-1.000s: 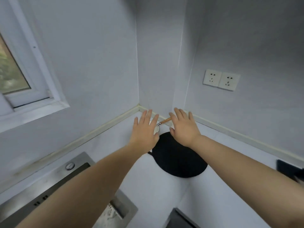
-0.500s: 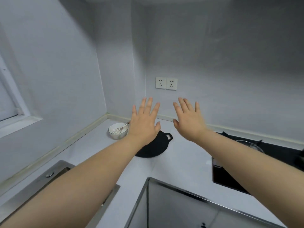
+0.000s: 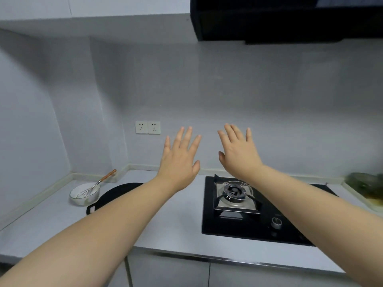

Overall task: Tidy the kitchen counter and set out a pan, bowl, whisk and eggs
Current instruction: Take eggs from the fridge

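Observation:
A white bowl (image 3: 84, 195) stands in the far left corner of the counter, and a wire whisk (image 3: 97, 183) with a wooden handle leans in it. Right beside the bowl lies a flat black pan (image 3: 112, 196), partly hidden behind my left forearm. My left hand (image 3: 179, 160) and my right hand (image 3: 238, 151) are both raised in the air in front of the wall, fingers spread, holding nothing. They hover above the counter between the pan and the stove. I see no eggs.
A black gas hob (image 3: 246, 210) with a steel burner and a knob sits on the grey counter (image 3: 178, 224) at the right. A tray with something green (image 3: 364, 187) lies at the far right. Wall sockets (image 3: 147, 127) and a black range hood (image 3: 286, 17) are above.
The view has swung right, from the corner by the window and sink to the stove. Both hands have lifted away from the pan and bowl and stay spread and empty.

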### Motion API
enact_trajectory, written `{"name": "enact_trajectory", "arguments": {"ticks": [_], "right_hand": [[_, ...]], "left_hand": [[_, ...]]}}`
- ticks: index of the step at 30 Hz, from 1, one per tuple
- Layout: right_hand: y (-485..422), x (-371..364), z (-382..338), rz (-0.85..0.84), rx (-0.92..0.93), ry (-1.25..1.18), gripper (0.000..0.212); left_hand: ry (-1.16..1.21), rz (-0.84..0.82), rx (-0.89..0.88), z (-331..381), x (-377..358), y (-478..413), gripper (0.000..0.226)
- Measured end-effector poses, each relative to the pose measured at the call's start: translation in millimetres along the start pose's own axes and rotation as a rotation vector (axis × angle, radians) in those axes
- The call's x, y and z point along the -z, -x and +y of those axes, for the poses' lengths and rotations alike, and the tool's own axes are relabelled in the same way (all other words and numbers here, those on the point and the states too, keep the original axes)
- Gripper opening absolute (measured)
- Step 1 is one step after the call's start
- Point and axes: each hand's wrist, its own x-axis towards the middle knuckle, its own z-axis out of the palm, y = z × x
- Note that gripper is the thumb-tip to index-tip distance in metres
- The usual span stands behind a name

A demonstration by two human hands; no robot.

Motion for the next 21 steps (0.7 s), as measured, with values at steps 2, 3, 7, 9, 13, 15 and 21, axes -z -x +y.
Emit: {"name": "enact_trajectory", "arguments": {"ticks": [2, 3, 7, 9, 13, 15, 21], "right_hand": [[12, 11, 39, 0.01, -0.018, 0.036, 0.063], [19, 17, 58, 0.014, -0.029, 0.052, 0.063], [56, 41, 146, 0.039, -0.082, 0.099, 0.064], [72, 51, 186, 0.05, -0.109, 0.125, 0.063], [118, 73, 280, 0.056, -0.174, 0.201, 0.064], [138, 79, 318, 0.075, -0.21, 0.226, 0.064], [174, 108, 416, 0.091, -0.338, 0.284, 0.063]], "left_hand": [[0.016, 0.027, -0.029, 36, 11, -18, 0.069], [0.025, 0.045, -0.042, 55, 16, -27, 0.069], [0.082, 0.092, -0.105, 143, 34, -59, 0.07], [0.085, 0.111, -0.147, 181, 41, -70, 0.071], [0.11, 0.173, -0.23, 277, 60, -98, 0.072], [0.134, 0.205, -0.252, 317, 70, -111, 0.072], [0.176, 0.266, -0.322, 413, 100, -148, 0.07]]}}
